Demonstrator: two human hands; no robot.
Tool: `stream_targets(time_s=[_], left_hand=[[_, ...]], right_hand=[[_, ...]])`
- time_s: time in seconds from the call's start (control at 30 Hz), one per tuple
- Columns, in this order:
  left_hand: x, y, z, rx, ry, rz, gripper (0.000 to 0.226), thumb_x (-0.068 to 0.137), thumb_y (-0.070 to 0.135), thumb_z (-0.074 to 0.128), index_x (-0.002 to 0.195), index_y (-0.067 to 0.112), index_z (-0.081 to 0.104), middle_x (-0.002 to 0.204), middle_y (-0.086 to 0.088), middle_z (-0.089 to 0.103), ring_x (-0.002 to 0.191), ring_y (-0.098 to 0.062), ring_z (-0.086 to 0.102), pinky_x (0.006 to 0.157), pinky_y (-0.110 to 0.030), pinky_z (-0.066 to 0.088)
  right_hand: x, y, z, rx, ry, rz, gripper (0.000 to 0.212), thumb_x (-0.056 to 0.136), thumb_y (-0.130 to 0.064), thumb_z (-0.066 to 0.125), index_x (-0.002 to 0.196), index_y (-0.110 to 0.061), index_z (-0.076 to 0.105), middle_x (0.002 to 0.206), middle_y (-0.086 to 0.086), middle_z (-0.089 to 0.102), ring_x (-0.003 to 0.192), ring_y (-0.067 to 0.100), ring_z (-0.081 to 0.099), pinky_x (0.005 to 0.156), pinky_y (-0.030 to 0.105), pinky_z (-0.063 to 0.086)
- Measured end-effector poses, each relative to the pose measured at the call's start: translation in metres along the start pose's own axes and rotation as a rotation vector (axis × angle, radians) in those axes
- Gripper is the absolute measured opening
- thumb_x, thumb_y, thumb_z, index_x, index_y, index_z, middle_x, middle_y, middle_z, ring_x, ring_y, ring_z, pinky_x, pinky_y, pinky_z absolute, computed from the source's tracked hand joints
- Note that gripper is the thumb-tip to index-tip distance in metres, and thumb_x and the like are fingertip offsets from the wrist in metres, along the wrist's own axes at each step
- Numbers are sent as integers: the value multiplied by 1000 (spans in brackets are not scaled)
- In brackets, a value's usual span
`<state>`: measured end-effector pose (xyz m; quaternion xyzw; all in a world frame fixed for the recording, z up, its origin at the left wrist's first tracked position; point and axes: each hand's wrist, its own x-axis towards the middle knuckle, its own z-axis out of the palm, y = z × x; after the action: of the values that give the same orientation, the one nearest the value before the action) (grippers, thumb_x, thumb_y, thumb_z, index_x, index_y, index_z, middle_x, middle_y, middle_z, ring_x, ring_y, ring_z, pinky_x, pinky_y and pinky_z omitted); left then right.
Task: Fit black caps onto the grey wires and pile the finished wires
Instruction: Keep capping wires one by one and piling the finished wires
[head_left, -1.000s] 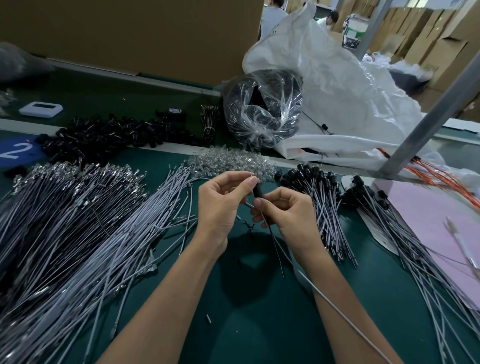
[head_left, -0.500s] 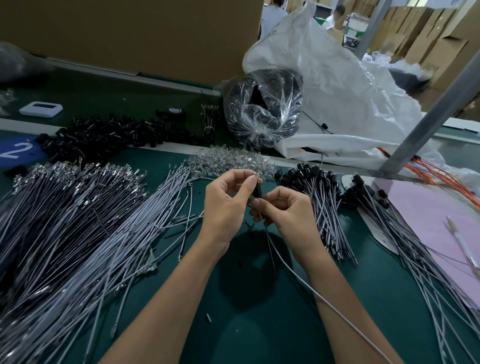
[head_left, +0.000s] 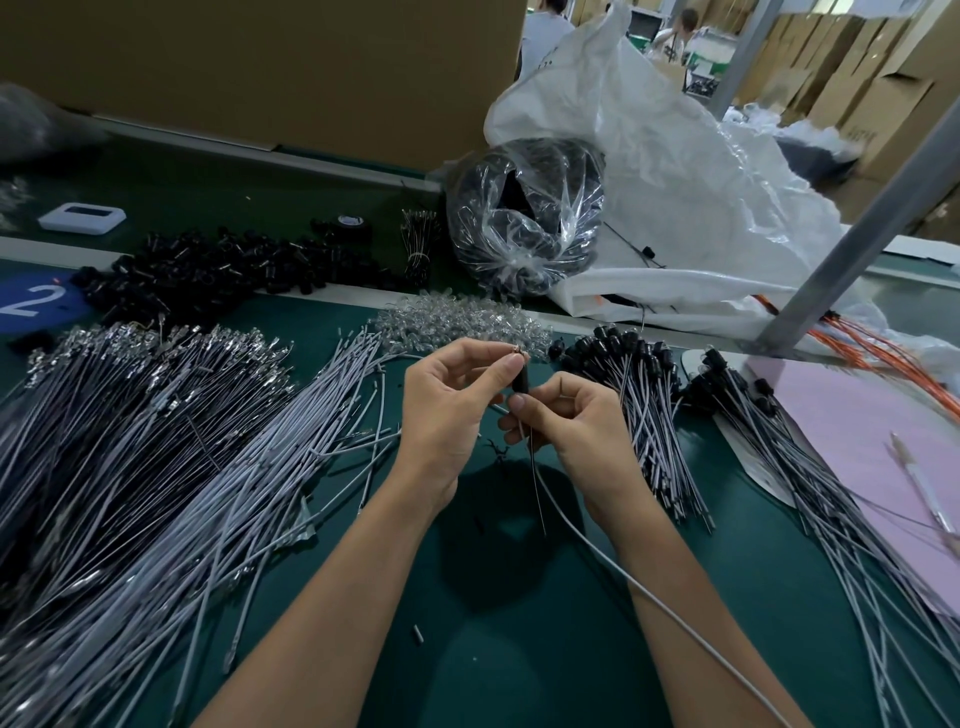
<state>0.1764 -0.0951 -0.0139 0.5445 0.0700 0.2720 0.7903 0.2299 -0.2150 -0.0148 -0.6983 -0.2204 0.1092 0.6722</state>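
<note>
Pinching the black cap (head_left: 521, 383) from below, the right hand (head_left: 579, 434) meets the left hand (head_left: 444, 415) (which pinches the grey wire tip (head_left: 519, 355)).

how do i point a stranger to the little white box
Start at the big cardboard wall along the back. Below its left part, beyond the heap of loose black caps, lies the white box. It alone is a flat white slab with a dark panel on top.

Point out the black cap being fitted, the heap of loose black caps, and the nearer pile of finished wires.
black cap (head_left: 520, 381): head view, middle of its body.
heap of loose black caps (head_left: 218, 270): head view, the heap's middle.
pile of finished wires (head_left: 610, 353): head view, its capped ends.
</note>
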Motion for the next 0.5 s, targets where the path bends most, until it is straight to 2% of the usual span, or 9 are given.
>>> stream_targets(time_s=[0.07,0.13,0.23,0.5], left_hand=[[0,0,0,4,9,-2,12,67,27,79,77,21,74,91,-10,75,88,-18,70,80,-26,56],[0,-1,-1,8,8,-4,7,71,21,80,75,22,74,90,-10,75,87,-18,70,79,-25,56],[1,-2,-1,17,9,-3,13,78,11,78,74,22,74,88,-10,75,85,-16,70,78,-26,57],[0,-1,0,28,-5,-7,13,81,7,76,77,18,72,86,-9,74,84,-16,69,76,-24,56]], right_hand=[[0,-1,0,-6,2,6,13,82,-3,72,78,4,62,67,10,72,58,14,69,57,17,50],[0,-1,1,-3,1,13,14,81,-2,73,76,2,61,66,10,72,56,14,68,54,17,49],[-1,-1,1,-4,3,22,16,81,-3,73,74,-1,59,66,10,72,56,16,68,53,18,49],[-1,-1,0,-49,8,18,20,81,0,74,71,-4,57,66,12,72,55,16,68,52,16,47]])
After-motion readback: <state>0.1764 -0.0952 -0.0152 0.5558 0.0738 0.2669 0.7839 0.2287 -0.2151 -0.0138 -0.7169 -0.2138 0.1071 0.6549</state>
